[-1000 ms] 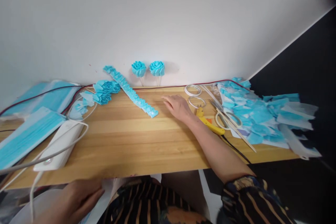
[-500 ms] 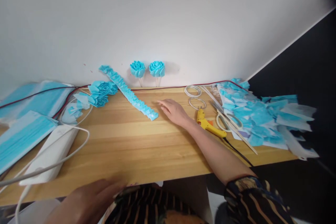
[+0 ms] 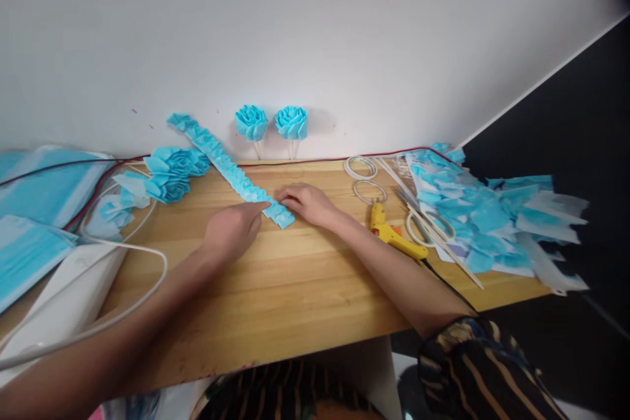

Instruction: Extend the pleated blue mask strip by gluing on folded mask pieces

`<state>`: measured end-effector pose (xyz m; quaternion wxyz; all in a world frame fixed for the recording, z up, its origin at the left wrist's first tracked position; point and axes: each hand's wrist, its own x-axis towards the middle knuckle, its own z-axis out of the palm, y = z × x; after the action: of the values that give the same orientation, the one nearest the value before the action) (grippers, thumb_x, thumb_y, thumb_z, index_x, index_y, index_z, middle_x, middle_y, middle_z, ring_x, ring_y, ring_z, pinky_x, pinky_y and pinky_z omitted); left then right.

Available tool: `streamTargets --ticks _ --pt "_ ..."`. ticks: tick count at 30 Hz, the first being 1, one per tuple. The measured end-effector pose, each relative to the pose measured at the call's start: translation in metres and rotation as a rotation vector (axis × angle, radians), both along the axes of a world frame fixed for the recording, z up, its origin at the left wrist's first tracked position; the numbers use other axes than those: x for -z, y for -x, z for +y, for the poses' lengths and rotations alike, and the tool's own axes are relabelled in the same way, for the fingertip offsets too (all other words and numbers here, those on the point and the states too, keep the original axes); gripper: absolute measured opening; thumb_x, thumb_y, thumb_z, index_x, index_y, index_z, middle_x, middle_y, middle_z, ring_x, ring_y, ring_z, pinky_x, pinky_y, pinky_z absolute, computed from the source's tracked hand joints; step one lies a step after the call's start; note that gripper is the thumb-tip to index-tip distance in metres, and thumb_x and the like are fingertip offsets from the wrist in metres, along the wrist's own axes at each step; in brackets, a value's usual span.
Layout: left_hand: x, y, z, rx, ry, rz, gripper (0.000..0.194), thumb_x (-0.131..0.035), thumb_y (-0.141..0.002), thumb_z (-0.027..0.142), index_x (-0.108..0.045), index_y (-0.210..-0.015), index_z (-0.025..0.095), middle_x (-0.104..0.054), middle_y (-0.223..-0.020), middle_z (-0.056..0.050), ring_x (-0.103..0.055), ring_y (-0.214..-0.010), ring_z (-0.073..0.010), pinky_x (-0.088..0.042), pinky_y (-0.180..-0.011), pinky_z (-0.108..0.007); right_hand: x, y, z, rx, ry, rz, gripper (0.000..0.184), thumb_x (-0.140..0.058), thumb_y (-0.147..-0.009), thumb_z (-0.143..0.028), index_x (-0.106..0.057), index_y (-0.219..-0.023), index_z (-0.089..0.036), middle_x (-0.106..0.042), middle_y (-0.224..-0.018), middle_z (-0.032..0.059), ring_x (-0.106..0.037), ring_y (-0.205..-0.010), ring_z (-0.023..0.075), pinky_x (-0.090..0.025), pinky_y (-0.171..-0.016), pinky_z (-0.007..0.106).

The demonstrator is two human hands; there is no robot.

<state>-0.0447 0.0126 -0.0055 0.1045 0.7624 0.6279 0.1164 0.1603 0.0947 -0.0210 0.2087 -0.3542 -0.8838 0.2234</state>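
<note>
A long pleated strip of blue fabric (image 3: pixel 229 174) slants from the wall down to the middle of the table. Its near end lies between my two hands. My left hand (image 3: pixel 235 228) is closed, the index finger reaching onto the strip's left edge. On the other edge, my right hand (image 3: pixel 308 205) has curled fingers pinching at the same end; the exact fingertip contact is partly hidden. Two blue fabric roses (image 3: pixel 251 123) on thin sticks lean against the wall behind.
More blue roses (image 3: pixel 170 174) and stacked blue masks (image 3: pixel 34 246) lie left, near a white power strip (image 3: pixel 69 292) with a looping cable. A yellow glue gun (image 3: pixel 394 233), rings of tape (image 3: pixel 361 167), scissors (image 3: pixel 418 231), sticks (image 3: pixel 445 246) and blue fabric pieces (image 3: pixel 485 216) are right.
My left hand has come up from the table's front edge to the strip. My right hand has closed in on the strip's near end, its fingers now more curled.
</note>
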Motion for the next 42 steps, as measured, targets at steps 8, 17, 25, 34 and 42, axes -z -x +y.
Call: streamTargets --ticks 8,17,25,34,42 --pt "0.000 -0.014 0.005 0.029 0.063 0.053 0.044 -0.042 -0.093 0.019 -0.067 -0.128 0.028 -0.072 -0.122 -0.008 -0.069 -0.107 -0.0314 -0.053 -0.084 -0.039 0.005 -0.001 0.002 -0.004 -0.002 0.002 0.005 -0.066 -0.088 -0.016 -0.068 -0.087 -0.020 -0.071 -0.088 0.0013 -0.062 -0.083 0.0155 -0.039 -0.072 0.025" --pt "0.001 -0.017 0.007 0.035 0.113 0.099 0.044 -0.042 -0.093 0.017 -0.066 -0.129 0.026 -0.070 -0.125 -0.010 -0.068 -0.107 -0.0344 -0.054 -0.084 -0.044 0.009 0.002 -0.001 0.097 0.051 0.039 0.010 -0.060 -0.091 -0.021 -0.064 -0.083 -0.020 -0.070 -0.085 0.0000 -0.060 -0.078 0.0137 -0.035 -0.067 0.024" --pt "-0.002 -0.018 0.005 0.036 0.123 0.152 0.046 -0.041 -0.094 0.018 -0.063 -0.132 0.030 -0.071 -0.125 -0.008 -0.069 -0.107 -0.0304 -0.054 -0.083 -0.039 0.005 0.000 -0.002 0.209 0.107 0.121 0.014 -0.052 -0.095 -0.020 -0.061 -0.085 -0.017 -0.067 -0.083 0.0006 -0.056 -0.074 0.0130 -0.035 -0.069 0.023" --pt "0.000 -0.016 0.004 0.073 0.092 0.200 0.045 -0.040 -0.095 0.018 -0.063 -0.131 0.029 -0.074 -0.115 -0.010 -0.070 -0.098 -0.0309 -0.052 -0.077 -0.039 0.009 0.003 -0.005 0.093 -0.010 0.002 0.015 -0.057 -0.096 -0.025 -0.070 -0.091 -0.021 -0.071 -0.090 0.0019 -0.059 -0.087 0.0152 -0.035 -0.074 0.025" --pt "0.000 -0.016 0.005 0.084 0.090 0.212 0.045 -0.038 -0.096 0.019 -0.064 -0.132 0.028 -0.074 -0.113 -0.011 -0.070 -0.098 -0.0327 -0.052 -0.075 -0.039 0.011 0.009 -0.008 0.105 -0.062 -0.035 0.012 -0.058 -0.094 -0.024 -0.066 -0.086 -0.020 -0.069 -0.089 0.0028 -0.057 -0.087 0.0170 -0.035 -0.073 0.027"
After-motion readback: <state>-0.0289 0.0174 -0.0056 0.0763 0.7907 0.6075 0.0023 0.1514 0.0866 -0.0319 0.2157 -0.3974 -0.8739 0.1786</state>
